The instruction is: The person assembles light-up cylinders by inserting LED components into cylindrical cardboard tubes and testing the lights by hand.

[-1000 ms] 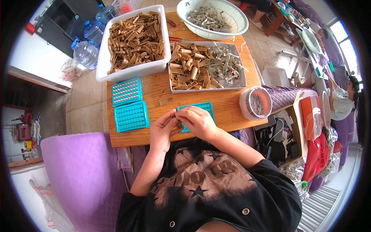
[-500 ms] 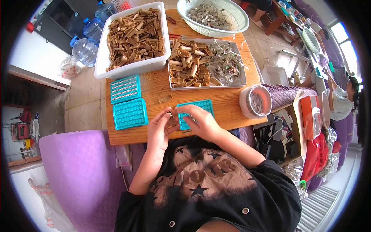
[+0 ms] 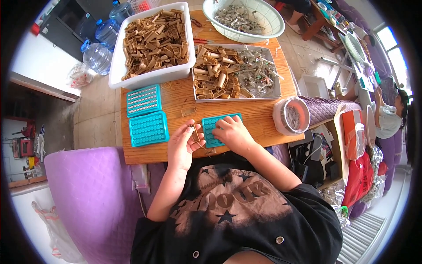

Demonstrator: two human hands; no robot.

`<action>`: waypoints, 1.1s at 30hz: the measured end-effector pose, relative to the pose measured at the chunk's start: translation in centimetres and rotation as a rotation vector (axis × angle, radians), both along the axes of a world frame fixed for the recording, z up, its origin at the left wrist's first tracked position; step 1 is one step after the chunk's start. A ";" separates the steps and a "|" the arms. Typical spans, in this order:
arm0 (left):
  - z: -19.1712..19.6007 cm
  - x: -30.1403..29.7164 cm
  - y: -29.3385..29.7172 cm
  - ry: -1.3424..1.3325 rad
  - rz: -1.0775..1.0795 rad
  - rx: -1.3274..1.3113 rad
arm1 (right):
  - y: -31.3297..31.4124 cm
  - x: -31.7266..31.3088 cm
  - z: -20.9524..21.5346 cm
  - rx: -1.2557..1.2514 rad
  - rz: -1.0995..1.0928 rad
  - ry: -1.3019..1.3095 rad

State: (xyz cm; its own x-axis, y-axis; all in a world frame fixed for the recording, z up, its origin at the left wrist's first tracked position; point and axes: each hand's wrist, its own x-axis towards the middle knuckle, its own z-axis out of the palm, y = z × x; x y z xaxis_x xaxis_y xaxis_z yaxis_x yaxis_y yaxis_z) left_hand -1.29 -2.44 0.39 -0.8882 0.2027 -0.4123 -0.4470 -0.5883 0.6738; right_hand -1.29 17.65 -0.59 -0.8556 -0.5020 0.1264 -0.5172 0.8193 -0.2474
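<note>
My left hand [image 3: 181,143] is closed around a small tan plastic casing [image 3: 196,131], held upright above the table's near edge. A thin wire trails from that casing toward my right. My right hand [image 3: 234,135] is over a teal tray of small round sockets [image 3: 209,125], its fingers curled down with the tips at the tray; what they pinch, if anything, is hidden. Beyond my left hand, a single translucent brown casing [image 3: 188,112] lies on the wood. To the left are a second teal tray [image 3: 148,129] and another one filled with silvery round pieces [image 3: 143,101].
A white tub [image 3: 191,53] heaped with tan casings stands at the back left. Beside it, a shallow white box [image 3: 237,99] holds casings and wired parts. A pale green basket [image 3: 273,35] is behind. At the right edge sits a lined bin [image 3: 280,119]. Another person [image 3: 389,112] sits far right.
My right hand has moved right, away from the casing, and down to the teal tray. My left hand still holds the casing, now with its wire in plain sight.
</note>
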 end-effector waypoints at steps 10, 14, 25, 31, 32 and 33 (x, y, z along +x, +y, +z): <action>0.2 0.1 0.1 0.016 -0.043 -0.058 | 0.1 -0.5 -0.4 -0.436 -0.047 -0.021; 0.2 0.5 0.5 0.079 -0.063 -0.120 | -2.0 0.2 3.0 -0.892 -0.243 -0.269; 0.3 1.1 1.6 0.287 -0.108 -0.358 | -2.7 -0.2 3.0 -0.783 -0.082 0.093; 0.8 2.0 2.2 0.452 -0.033 -0.534 | -2.6 -0.3 4.2 -0.902 -0.136 -0.105; 0.8 2.0 2.2 0.490 -0.030 -0.603 | -2.4 -0.4 4.4 -0.913 -0.137 -0.170; 0.9 2.2 2.3 0.492 -0.029 -0.604 | -2.3 -0.3 4.4 -0.923 -0.141 -0.238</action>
State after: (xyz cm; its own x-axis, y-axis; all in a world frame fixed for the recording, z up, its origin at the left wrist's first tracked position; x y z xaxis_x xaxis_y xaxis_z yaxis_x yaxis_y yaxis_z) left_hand 0.87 -0.17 1.25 -0.9954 0.0942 -0.0186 -0.0233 -0.0487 0.9985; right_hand -1.61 15.33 3.85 -0.9546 -0.1824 0.2357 -0.2823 0.2997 -0.9113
